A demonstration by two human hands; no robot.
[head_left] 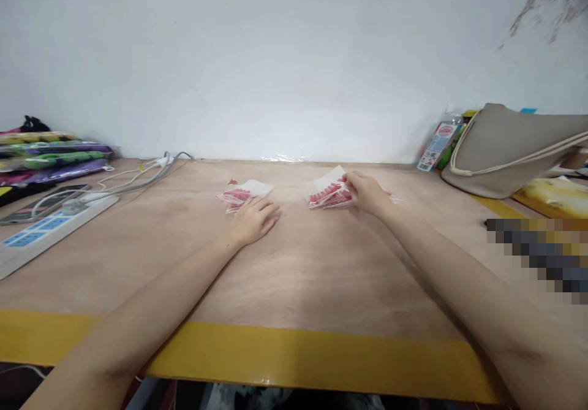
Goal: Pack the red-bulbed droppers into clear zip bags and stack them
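On the tabletop at the left lies a small clear plastic packet [237,197] with pink pieces and a white card inside. My left hand [255,220] rests over the near edge of it, palm down, fingers loosely stretched out and not closed round anything. Farther right is a pile of similar packets [328,192] with pink pieces and white cards. My right hand [365,192] pinches the right side of the top packet between thumb and fingers. Part of the pile is hidden behind that hand.
A white power strip [68,229] with cables [151,177] and a phone [39,205] are at the left, beside stacked plastic-wrapped items [68,159]. At the right stand a box [438,146] and a beige bag [500,152]. Yellow tape [275,355] lines the table's front edge.
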